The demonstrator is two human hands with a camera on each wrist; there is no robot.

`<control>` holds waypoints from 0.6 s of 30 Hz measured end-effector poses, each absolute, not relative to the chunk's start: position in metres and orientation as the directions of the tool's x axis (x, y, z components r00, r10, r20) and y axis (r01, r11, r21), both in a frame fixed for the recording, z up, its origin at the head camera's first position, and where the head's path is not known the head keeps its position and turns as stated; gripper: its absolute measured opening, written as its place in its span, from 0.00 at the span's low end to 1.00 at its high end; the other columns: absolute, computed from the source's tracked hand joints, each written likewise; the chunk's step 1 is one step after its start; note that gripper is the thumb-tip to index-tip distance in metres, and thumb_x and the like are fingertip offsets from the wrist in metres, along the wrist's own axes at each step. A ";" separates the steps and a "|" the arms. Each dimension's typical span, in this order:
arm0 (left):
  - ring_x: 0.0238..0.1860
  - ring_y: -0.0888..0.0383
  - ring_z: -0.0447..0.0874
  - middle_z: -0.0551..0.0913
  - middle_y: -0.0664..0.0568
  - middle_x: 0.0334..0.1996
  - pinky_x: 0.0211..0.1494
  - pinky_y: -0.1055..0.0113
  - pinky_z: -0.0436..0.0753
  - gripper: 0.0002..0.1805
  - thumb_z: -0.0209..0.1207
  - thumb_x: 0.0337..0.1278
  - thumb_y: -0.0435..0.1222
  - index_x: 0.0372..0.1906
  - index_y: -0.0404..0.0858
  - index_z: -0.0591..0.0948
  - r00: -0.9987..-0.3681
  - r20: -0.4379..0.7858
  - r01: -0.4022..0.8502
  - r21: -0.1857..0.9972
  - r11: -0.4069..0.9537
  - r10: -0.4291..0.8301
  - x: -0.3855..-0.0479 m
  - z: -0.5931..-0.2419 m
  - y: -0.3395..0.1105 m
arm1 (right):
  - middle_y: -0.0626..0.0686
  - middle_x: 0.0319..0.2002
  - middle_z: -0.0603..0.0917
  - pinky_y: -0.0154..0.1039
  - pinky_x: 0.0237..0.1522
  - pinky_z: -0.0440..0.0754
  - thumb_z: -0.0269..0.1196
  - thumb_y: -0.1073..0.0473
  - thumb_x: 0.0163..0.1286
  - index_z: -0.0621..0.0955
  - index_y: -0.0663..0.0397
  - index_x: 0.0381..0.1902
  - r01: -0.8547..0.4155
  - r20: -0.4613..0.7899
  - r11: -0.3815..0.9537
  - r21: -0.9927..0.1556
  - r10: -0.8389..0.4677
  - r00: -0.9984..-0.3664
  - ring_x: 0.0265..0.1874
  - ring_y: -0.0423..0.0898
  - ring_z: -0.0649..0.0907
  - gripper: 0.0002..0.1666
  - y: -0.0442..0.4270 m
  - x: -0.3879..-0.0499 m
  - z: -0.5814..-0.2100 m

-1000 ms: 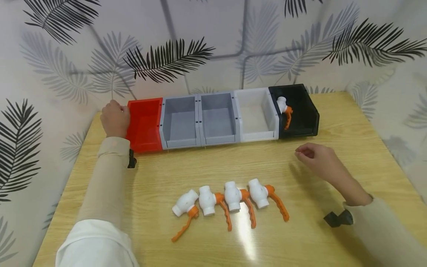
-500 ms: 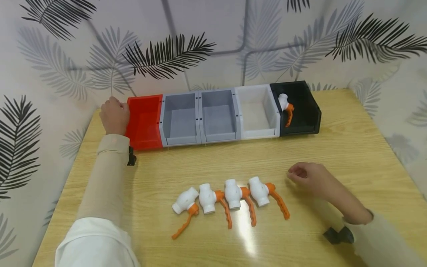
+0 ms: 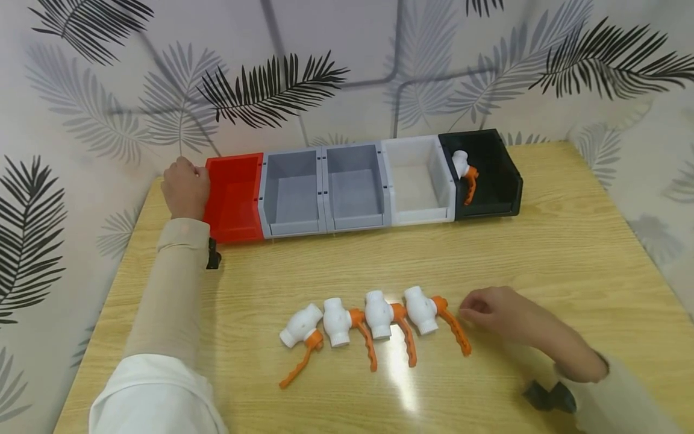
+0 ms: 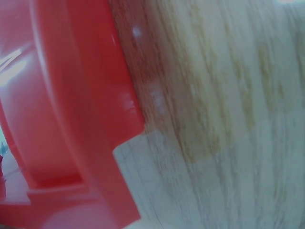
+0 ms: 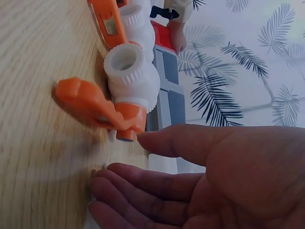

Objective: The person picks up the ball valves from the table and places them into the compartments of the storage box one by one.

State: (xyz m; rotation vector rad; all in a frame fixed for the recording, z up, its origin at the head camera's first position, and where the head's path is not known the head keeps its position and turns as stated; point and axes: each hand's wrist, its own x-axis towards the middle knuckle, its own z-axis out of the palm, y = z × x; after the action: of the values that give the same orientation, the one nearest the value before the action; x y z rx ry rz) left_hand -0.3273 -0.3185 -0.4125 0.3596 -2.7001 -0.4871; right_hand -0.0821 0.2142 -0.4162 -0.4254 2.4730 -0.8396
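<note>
Several white ball valves with orange lever handles lie in a row on the wooden table. The rightmost valve (image 3: 421, 310) is nearest my right hand (image 3: 501, 316), just right of its orange handle (image 3: 454, 328). In the right wrist view, my thumb (image 5: 178, 140) is beside the handle's hub (image 5: 131, 118), with a gap between thumb and loosely bent fingers (image 5: 143, 195); nothing is held. My left hand (image 3: 186, 188) has bent fingers at the left wall of the red bin (image 3: 235, 232). Whether they grip its rim is hidden; the left wrist view shows only bin and table.
Right of the red bin stand two grey bins (image 3: 295, 229), a white bin (image 3: 423, 215) and a black bin (image 3: 496, 208), joined in a row. One valve (image 3: 463, 169) lies in the black bin. A leaf-patterned cloth (image 3: 358, 60) hangs behind the table.
My right hand has come down from in front of the black bin to beside the rightmost valve's handle. My left hand stays at the red bin, and the valves lie as before.
</note>
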 end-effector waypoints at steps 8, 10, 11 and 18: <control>0.38 0.36 0.72 0.72 0.37 0.30 0.44 0.44 0.70 0.16 0.38 0.61 0.38 0.34 0.29 0.71 -0.899 0.310 -0.178 0.384 0.906 -0.308 -0.325 -0.410 -0.317 | 0.43 0.28 0.80 0.34 0.28 0.75 0.58 0.55 0.66 0.82 0.56 0.38 -0.109 -0.378 0.747 -0.656 -0.450 -0.809 0.26 0.39 0.75 0.11 0.209 -0.081 -0.416; 0.38 0.36 0.72 0.72 0.37 0.29 0.44 0.44 0.70 0.16 0.38 0.60 0.38 0.34 0.29 0.71 -0.897 0.317 -0.173 0.387 0.906 -0.307 -0.324 -0.410 -0.317 | 0.43 0.29 0.80 0.34 0.29 0.75 0.58 0.55 0.66 0.82 0.56 0.38 -0.117 -0.371 0.737 -0.666 -0.462 -0.805 0.27 0.38 0.76 0.11 0.208 -0.080 -0.416; 0.38 0.36 0.72 0.71 0.38 0.29 0.43 0.44 0.69 0.15 0.38 0.60 0.38 0.33 0.29 0.70 -0.896 0.320 -0.172 0.388 0.905 -0.307 -0.324 -0.410 -0.317 | 0.43 0.29 0.80 0.34 0.29 0.75 0.59 0.55 0.66 0.82 0.56 0.38 -0.115 -0.370 0.731 -0.673 -0.467 -0.803 0.27 0.38 0.76 0.11 0.207 -0.080 -0.416; 0.35 0.36 0.72 0.70 0.39 0.26 0.41 0.44 0.70 0.13 0.39 0.59 0.37 0.30 0.31 0.69 -0.886 0.348 -0.161 0.385 0.909 -0.305 -0.325 -0.412 -0.318 | 0.43 0.27 0.80 0.33 0.28 0.75 0.60 0.57 0.65 0.81 0.57 0.36 -0.142 -0.335 0.690 -0.710 -0.508 -0.793 0.26 0.36 0.77 0.08 0.201 -0.078 -0.417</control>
State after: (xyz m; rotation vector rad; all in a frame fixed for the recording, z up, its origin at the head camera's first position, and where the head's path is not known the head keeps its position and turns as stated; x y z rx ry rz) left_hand -0.3250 -0.3178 -0.4115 0.3400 -2.6635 -0.4896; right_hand -0.0775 0.2011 -0.4173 -0.4991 2.3817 -0.9411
